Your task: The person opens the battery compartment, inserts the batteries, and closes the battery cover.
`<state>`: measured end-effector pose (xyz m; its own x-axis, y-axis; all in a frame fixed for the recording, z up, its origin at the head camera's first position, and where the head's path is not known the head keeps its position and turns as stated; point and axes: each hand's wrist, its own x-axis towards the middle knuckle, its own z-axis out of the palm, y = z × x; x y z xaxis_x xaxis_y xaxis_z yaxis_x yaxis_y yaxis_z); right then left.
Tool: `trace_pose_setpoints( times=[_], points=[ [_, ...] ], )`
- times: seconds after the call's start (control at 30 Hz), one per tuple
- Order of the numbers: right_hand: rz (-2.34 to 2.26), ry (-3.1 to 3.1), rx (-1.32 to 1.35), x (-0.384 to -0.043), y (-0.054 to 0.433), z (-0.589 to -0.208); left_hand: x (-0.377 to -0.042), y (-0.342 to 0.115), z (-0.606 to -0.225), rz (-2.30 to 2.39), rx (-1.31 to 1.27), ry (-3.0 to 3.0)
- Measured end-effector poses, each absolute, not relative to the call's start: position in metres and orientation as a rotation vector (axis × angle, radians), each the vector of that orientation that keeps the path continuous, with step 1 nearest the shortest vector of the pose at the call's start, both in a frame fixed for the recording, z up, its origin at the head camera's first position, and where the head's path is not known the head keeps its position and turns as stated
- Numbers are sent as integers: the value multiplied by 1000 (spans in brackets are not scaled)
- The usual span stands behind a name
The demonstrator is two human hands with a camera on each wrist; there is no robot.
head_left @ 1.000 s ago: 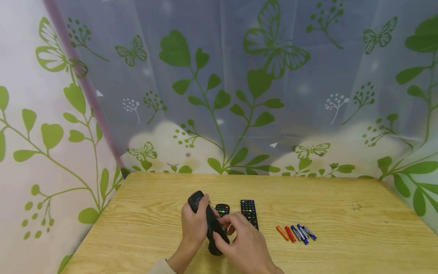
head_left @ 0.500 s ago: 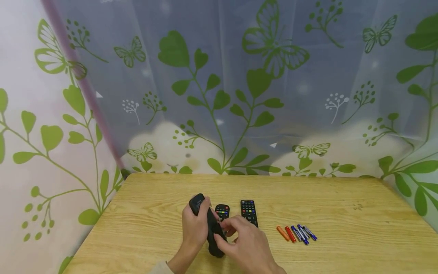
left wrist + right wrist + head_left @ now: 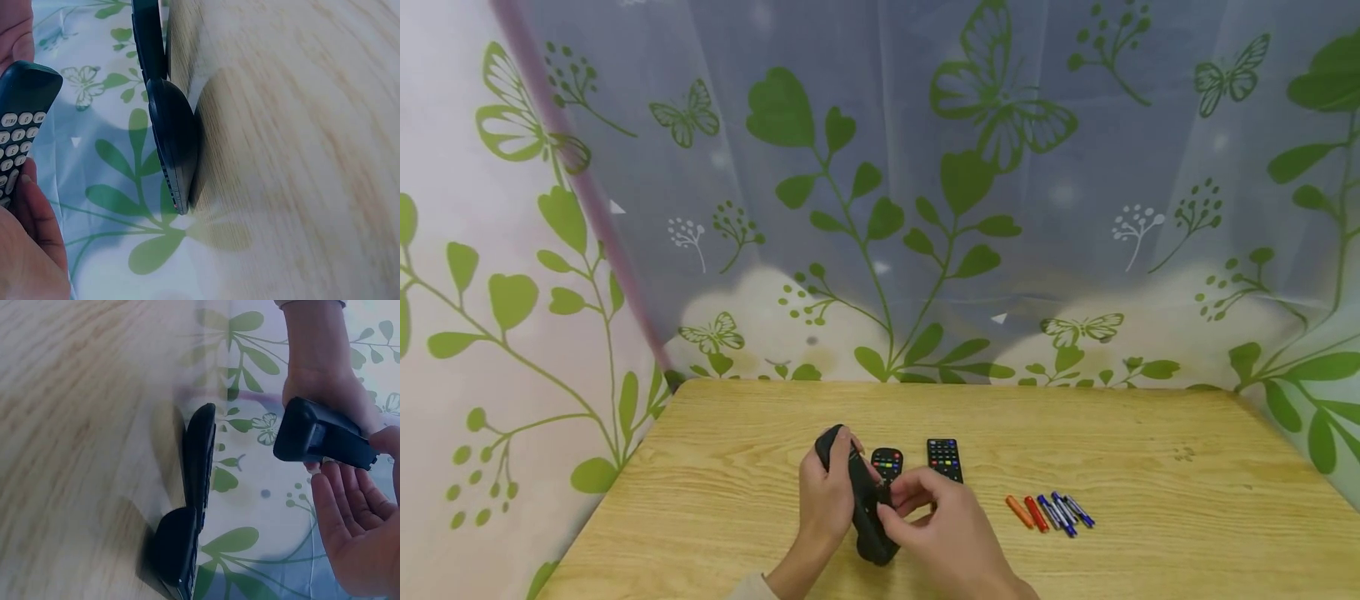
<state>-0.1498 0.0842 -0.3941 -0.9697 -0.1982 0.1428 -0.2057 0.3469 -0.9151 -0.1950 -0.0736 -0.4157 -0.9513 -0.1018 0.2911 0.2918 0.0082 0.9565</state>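
Gripping blk remote (image 3: 867, 521) w/ L hand (image 3: 827, 496), btwn both hands, long axis approx 11–5 o'clock. Held at ~9 o'clock from R hand (image 3: 951, 521), L nearer. Touching toward 5 o'clock end w/ R; can't tell if pinching.

The held remote (image 3: 867, 529) is above the tabletop (image 3: 737, 433), between the left hand (image 3: 829, 500) on its left and the right hand (image 3: 951, 521) on its right. Behind it — slightly to the right — 2 others lie on the tabletop: the middle remote (image 3: 887, 461) and, near it, the right remote (image 3: 944, 460), partly behind the right hand. Farther right, batteries (image 3: 1049, 513) lie side by side. The curtain (image 3: 880, 208) hangs behind the tabletop's far edge.
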Motion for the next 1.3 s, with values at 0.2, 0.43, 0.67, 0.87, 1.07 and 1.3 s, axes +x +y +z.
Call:
trace_pose_setpoints(
  times=[0.2,0.43,0.67,0.87,1.07,1.3],
  points=[
    [1840,-2483,272,-155,101,-388,-196,-75,-417,-2083,-193,-1987],
    [1899,-2380,74,-166,141,-383,-199,-76,-419,-2214,-206,-1923],
    [1592,-2499,17,-174,196,-379,-200,-78,-417,-2194,-226,-1953],
    [1313,-2593,-6,-182,247,-381,-202,-82,-418,-2194,-247,-1944],
    [1037,-2705,-69,-191,298,-393,-202,-86,-418,-2128,-198,-1984],
    [891,-2904,-164,-198,355,-414,-203,-91,-417,-2107,-182,-1988]
  ],
)
